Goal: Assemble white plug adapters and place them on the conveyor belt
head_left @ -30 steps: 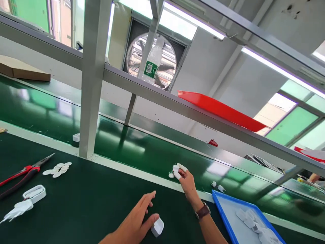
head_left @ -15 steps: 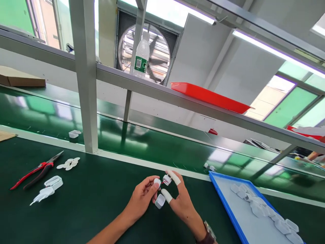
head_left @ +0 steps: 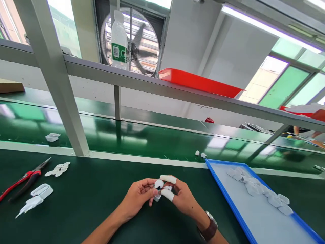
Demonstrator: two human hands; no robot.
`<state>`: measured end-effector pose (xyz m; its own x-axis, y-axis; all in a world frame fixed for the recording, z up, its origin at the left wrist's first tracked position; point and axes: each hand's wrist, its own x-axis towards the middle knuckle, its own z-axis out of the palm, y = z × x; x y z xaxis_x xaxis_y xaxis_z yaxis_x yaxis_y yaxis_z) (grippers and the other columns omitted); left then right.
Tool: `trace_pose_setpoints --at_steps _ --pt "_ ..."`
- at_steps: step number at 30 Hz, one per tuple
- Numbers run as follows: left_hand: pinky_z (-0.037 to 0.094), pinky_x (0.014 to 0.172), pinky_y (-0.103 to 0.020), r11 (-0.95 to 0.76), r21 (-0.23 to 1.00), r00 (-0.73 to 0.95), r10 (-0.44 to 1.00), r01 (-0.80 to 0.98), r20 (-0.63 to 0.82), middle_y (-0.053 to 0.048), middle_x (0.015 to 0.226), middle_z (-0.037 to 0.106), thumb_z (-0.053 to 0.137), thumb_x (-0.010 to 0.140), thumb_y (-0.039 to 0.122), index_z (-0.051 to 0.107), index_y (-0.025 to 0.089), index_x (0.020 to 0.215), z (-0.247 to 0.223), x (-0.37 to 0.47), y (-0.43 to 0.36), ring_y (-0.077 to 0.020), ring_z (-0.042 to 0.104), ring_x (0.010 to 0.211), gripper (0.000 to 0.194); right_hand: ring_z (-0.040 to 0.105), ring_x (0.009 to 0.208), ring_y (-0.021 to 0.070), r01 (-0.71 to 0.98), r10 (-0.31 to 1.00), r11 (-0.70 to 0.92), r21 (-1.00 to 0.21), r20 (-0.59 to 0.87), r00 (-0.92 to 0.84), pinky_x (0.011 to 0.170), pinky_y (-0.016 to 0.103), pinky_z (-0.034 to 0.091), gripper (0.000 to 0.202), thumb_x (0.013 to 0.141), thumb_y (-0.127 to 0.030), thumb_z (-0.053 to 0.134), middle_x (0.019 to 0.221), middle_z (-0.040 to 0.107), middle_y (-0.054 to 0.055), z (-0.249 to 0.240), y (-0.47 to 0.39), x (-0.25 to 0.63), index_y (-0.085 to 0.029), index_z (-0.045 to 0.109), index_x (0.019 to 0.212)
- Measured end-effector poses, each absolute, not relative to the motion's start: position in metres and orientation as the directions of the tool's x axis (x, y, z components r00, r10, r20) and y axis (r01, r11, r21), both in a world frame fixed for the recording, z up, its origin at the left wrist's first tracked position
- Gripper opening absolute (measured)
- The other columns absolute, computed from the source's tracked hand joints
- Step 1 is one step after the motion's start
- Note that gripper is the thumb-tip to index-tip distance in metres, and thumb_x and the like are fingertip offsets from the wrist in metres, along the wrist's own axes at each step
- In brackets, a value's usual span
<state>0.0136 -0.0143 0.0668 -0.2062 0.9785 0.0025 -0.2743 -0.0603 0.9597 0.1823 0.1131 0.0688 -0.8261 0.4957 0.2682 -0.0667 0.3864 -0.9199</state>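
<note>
A small white plastic part [head_left: 158, 188] sits between both hands, just above the green bench [head_left: 101, 200]. The left hand [head_left: 139, 196] and right hand [head_left: 180, 197] each pinch it tight. A blue tray [head_left: 223, 193] lies right of them, red pliers [head_left: 21, 179] far left.

Factory line — conveyor belt [head_left: 152, 142], parts tray [head_left: 223, 189].

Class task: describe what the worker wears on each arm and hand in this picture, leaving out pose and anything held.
The right hand has white finger cots on its thumb and index finger, and a dark brown wristwatch sits on that wrist. The left hand is bare, with no cots or jewellery visible. Both forearms are uncovered, with no sleeves in view.
</note>
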Motion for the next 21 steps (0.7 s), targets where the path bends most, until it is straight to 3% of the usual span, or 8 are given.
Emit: trace_pose_setpoints --at_steps 3,5,7,8,10,13,16,21 --pt "0.047 0.055 -0.027 -0.058 0.969 -0.239 0.971 -0.242 -0.001 -0.003 0.082 0.065 0.081 0.079 0.051 0.068 0.014 0.114 0.057 0.014 -0.012 -0.0111 0.053 0.058 0.052 0.075 0.09 0.0205 -0.097 0.487 0.26 -0.961 0.217 -0.846 0.088 0.038 0.061 0.036 0.087 -0.036 0.076 0.103 0.077 0.004 0.058 0.117 0.181 -0.027 0.072 0.122" --pt "0.053 0.061 -0.031 -0.073 0.995 -0.35 0.936 -0.073 0.043 -0.002 0.089 0.064 0.084 0.075 0.046 0.064 0.018 0.122 0.046 0.014 -0.01 -0.0148 0.058 0.066 0.058 0.076 0.095 0.0231 -0.107 0.541 0.213 -0.971 0.208 -0.815 0.09 0.04 0.061 0.039 0.085 -0.039 0.079 0.105 0.079 0.005 0.048 0.122 0.18 -0.026 0.072 0.12" --pt "0.057 0.084 -0.041 -0.065 0.974 -0.412 0.898 0.218 0.152 -0.007 0.109 0.067 0.09 0.067 0.035 0.061 0.024 0.131 0.034 0.016 -0.009 -0.0238 0.065 0.09 0.072 0.076 0.097 0.0243 -0.12 0.609 0.212 -0.97 0.227 -0.76 0.09 0.04 0.061 0.041 0.083 -0.038 0.08 0.106 0.079 0.007 0.041 0.127 0.18 -0.025 0.071 0.121" --pt "0.053 0.099 -0.048 -0.058 0.932 -0.389 0.898 0.357 0.204 -0.009 0.121 0.067 0.091 0.065 0.03 0.061 0.026 0.134 0.029 0.017 -0.009 -0.0289 0.063 0.106 0.076 0.075 0.096 0.0239 -0.127 0.633 0.235 -0.964 0.251 -0.732 0.088 0.039 0.062 0.041 0.082 -0.036 0.08 0.105 0.079 0.007 0.038 0.129 0.18 -0.025 0.071 0.12" --pt "0.042 0.114 -0.055 -0.063 0.853 -0.294 0.923 0.519 0.247 -0.01 0.134 0.065 0.085 0.071 0.023 0.063 0.028 0.132 0.022 0.019 -0.008 -0.0346 0.056 0.126 0.064 0.074 0.088 0.0211 -0.135 0.649 0.315 -0.94 0.317 -0.692 0.081 0.035 0.063 0.034 0.083 -0.031 0.078 0.101 0.078 0.006 0.038 0.131 0.183 -0.024 0.072 0.116" --pt "0.046 0.112 -0.051 -0.067 0.833 -0.246 0.94 0.548 0.238 -0.009 0.13 0.07 0.065 0.088 0.02 0.067 0.028 0.125 0.019 0.022 -0.007 -0.0316 0.061 0.125 0.038 0.069 0.076 0.0164 -0.132 0.616 0.454 -0.881 0.417 -0.668 0.069 0.028 0.061 0.026 0.086 -0.025 0.071 0.097 0.075 0.005 0.041 0.131 0.189 -0.024 0.073 0.112" --pt "0.051 0.107 -0.045 -0.046 0.85 -0.345 0.901 0.524 0.261 -0.008 0.13 0.07 0.062 0.093 0.024 0.063 0.028 0.13 0.023 0.02 -0.009 -0.0282 0.066 0.118 0.037 0.068 0.074 0.0156 -0.085 0.582 0.582 -0.809 0.487 -0.651 0.067 0.027 0.06 0.027 0.089 -0.02 0.066 0.099 0.074 0.006 0.043 0.124 0.194 -0.024 0.07 0.115" --pt "0.05 0.107 -0.044 -0.091 0.875 -0.391 0.869 0.476 0.303 -0.009 0.129 0.067 0.066 0.093 0.03 0.067 0.028 0.128 0.039 0.014 -0.016 -0.0276 0.064 0.118 0.035 0.071 0.094 0.0197 -0.147 0.407 0.761 -0.632 0.641 -0.651 0.077 0.031 0.062 0.043 0.093 -0.008 0.058 0.114 0.071 0.008 0.045 0.11 0.194 -0.029 0.06 0.13"
